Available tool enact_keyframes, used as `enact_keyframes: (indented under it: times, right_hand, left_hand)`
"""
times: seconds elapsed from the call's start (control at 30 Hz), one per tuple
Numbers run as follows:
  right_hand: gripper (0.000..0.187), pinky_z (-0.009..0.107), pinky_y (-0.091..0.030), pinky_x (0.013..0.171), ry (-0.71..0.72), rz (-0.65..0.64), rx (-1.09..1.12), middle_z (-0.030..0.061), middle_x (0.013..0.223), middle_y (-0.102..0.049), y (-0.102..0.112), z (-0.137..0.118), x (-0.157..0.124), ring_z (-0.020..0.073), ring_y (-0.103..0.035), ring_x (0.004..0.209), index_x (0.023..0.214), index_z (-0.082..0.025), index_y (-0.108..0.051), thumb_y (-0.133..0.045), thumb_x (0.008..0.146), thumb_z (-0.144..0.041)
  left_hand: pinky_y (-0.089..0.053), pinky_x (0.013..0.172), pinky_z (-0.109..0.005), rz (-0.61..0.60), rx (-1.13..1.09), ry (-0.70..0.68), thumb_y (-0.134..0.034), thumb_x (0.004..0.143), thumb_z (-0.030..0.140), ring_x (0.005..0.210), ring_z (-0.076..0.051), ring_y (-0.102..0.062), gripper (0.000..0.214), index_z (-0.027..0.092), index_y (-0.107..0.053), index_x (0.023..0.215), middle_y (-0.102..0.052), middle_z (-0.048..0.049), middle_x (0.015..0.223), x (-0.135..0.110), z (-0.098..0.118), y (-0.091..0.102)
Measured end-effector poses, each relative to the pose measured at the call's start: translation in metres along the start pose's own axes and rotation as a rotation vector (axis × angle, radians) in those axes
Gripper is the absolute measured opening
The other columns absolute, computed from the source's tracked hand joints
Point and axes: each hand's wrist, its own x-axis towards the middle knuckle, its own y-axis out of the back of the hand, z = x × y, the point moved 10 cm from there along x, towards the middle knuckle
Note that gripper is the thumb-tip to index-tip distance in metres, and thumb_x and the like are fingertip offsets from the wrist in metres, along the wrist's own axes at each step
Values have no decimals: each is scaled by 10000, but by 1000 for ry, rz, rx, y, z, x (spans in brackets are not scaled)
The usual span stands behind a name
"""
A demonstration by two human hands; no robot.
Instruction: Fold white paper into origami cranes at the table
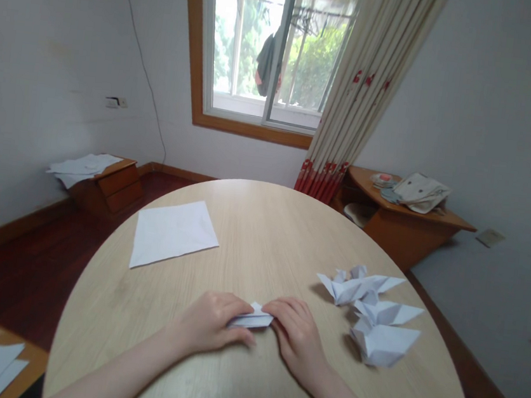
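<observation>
**Both hands pin a narrow paper fold to the desk [251, 242]!**
Down at bottom centre, the left hand [210, 324] and right hand [298, 337] close in from either side on a narrow folded white paper [252, 317], its ends under fingers [288, 310] pressed together on both sides, seemingly to keep the layers flat against the wood-grain top. Just to the right, a cluster of folded paper figures [378, 330] sits bunched together, apparently set aside beyond the hands' working spot. Further up on the left, a flat white paper sheet [172, 234] lies well apart, seemingly kept away from the work between the hands.
</observation>
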Motion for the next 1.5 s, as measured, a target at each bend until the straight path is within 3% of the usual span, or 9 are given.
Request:
enact_keyframes:
  times: [0.07, 0.23, 0.43, 0.57, 0.87, 1.1, 1.27, 1.37, 1.5]
  right_hand:
    - [224, 338, -430, 749, -13, 9, -2, 49, 839, -663, 2, 0, 0, 203, -583, 810, 913, -212, -574, -393, 902, -80]
    - [247, 393, -362, 891, 22, 22, -42, 33, 822, -652, 6, -8, -1, 205, -581, 855, 927, -219, -533, -357, 888, -51]
    - [357, 454, -266, 1011, 3, 125, -229, 102, 1187, -612, 15, -7, -5, 254, -502, 1153, 1261, -201, -458, -419, 910, -151]
    - [338, 464, -329, 958, 1, 118, -237, 121, 1193, -598, 14, -4, -7, 269, -514, 1122, 1234, -220, -497, -417, 913, -149]
    - [317, 417, -465, 846, 89, -136, -114, 120, 1136, -661, -16, -14, -5, 240, -602, 999, 1177, -177, -587, -395, 933, -111]
    - [350, 452, -483, 893, 77, -200, -135, 134, 1238, -625, -24, -8, -7, 249, -592, 1080, 1264, -148, -552, -405, 946, -133]
    - [381, 479, -442, 976, 95, -235, -163, 132, 1314, -579, -30, -7, -10, 245, -537, 1195, 1311, -160, -522, -381, 957, -137]
    - [398, 481, -425, 1007, 97, -253, -165, 122, 1340, -560, -33, -5, -10, 236, -509, 1240, 1340, -183, -501, -372, 966, -145]
    - [412, 503, -408, 1035, 91, -283, -128, 114, 1362, -540, -35, -1, -11, 241, -482, 1271, 1369, -200, -475, -384, 969, -154]
  left_hand:
    - [-517, 679, -262, -4, 14, -7, -566, 846, 582, 745, -208, -691, 466, 162, -666, 1021, -730, -88, 828, -1, 7, -1]
    - [-467, 600, -224, 47, -136, 182, -443, 922, 280, 612, -141, -633, 266, 178, -689, 914, -712, -49, 748, -2, 5, 0]
    - [-366, 498, -212, 117, -523, 719, -548, 769, 367, 547, -127, -537, 227, 164, -622, 699, -603, 15, 591, -13, -41, -18]
    - [-315, 473, -203, 168, -681, 900, -573, 720, 371, 529, -129, -520, 205, 177, -536, 665, -553, 39, 560, -23, -64, -29]
    - [-364, 663, -293, 80, 170, 647, -497, 895, 348, 776, -209, -567, 299, 196, -617, 668, -592, -29, 732, -10, -46, 8]
    - [-381, 756, -358, -7, 277, 590, -521, 916, 361, 851, -230, -553, 333, 187, -609, 645, -575, -42, 799, -6, -42, 5]
    - [-426, 772, -390, 84, 275, 576, -652, 824, 287, 896, -260, -532, 135, 172, -581, 822, -562, -60, 897, -7, -47, 9]
    - [-450, 840, -383, 161, 144, 454, -656, 798, 154, 973, -245, -529, 168, 176, -565, 938, -565, -62, 991, -5, -44, 6]
    - [-469, 883, -321, 107, -21, 284, -542, 871, 99, 1006, -194, -563, 120, 188, -593, 934, -597, -52, 1044, -1, -36, -6]
